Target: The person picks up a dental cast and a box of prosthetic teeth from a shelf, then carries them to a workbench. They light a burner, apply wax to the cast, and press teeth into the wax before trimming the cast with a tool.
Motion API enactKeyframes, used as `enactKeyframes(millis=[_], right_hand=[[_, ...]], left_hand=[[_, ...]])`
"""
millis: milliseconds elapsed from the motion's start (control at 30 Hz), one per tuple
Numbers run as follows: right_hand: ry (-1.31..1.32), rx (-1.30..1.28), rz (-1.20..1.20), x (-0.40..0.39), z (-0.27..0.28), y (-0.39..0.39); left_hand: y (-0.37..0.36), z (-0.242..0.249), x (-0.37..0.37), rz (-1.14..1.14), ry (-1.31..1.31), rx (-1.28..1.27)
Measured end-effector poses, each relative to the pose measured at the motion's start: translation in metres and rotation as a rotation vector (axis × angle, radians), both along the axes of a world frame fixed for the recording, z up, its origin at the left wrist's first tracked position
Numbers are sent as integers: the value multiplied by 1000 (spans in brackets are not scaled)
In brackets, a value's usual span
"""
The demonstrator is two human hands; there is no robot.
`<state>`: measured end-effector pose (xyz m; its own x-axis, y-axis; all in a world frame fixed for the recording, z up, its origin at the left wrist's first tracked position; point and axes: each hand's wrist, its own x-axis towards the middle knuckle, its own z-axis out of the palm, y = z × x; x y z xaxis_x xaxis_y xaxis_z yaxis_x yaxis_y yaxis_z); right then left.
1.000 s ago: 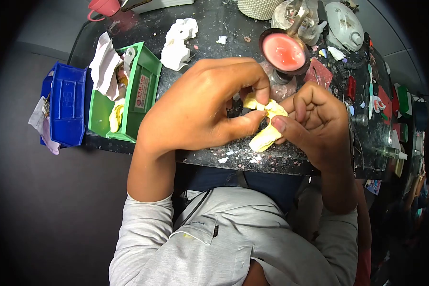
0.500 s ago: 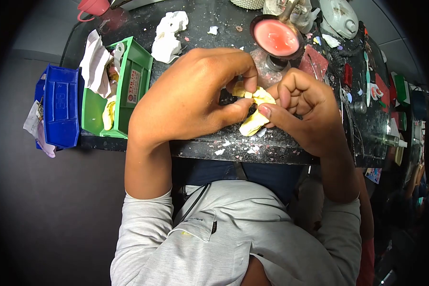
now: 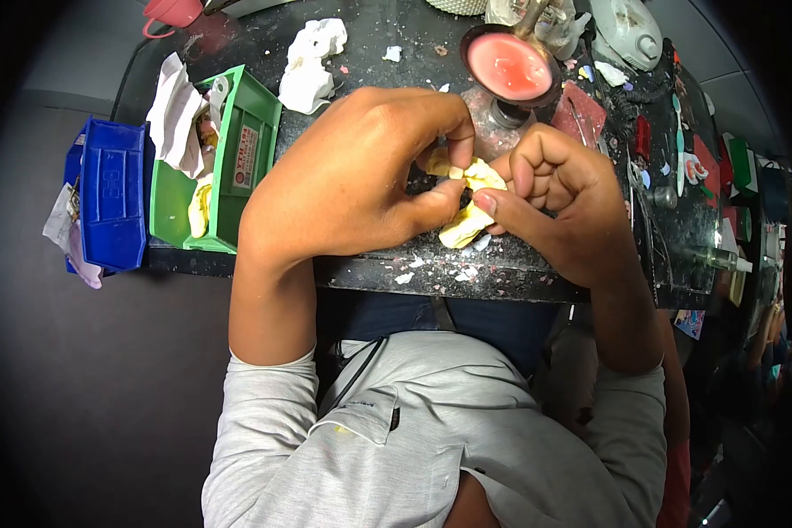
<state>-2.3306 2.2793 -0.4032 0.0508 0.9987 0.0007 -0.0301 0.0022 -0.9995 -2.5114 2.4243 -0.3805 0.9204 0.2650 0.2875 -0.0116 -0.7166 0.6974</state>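
Observation:
Between my two hands is a pale yellow cast (image 3: 463, 229), horseshoe-like in outline, held above the front of the black table (image 3: 352, 275). My left hand (image 3: 361, 180) pinches its left part between thumb and fingers. The thumb and curled fingers of my right hand (image 3: 559, 202) grip its right side. A small pale piece shows at my left fingertips, too small to make out. Beyond the hands stands a round dish of pink material (image 3: 510, 67).
At the left are a green bin (image 3: 172, 207) holding paper and a yellow piece, and a blue bin (image 3: 113, 198). White crumpled tissue (image 3: 308, 70) lies behind my left hand. A pink cup (image 3: 174, 12), a red-pink sheet (image 3: 579, 114) and a toothbrush (image 3: 678, 145) are farther out.
Both hands and the yellow cast have shifted very slightly; the grip looks the same.

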Motion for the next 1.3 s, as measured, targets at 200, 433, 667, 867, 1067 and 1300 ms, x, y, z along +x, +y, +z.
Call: enactKeyframes(millis=[200,433,667,867,1067,1300], right_hand=[[-40,17,4,0,0,0],[-444,-120,47,-3,4,-2],[-660,29,-11,-3,11,-5],[-671,357,-167,-8,10,-7],[-706,488,-287,-16,13,-7],[-719,353,-170,-8,19,-12]], left_hand=[[0,1,-1,1,24,-16],[9,10,-9,213,-192,-213],[-4,3,-7,166,124,-312],[-47,-16,4,329,-168,-877],[-65,-21,4,421,-300,-1032],[-85,-2,-38,691,-326,-356]])
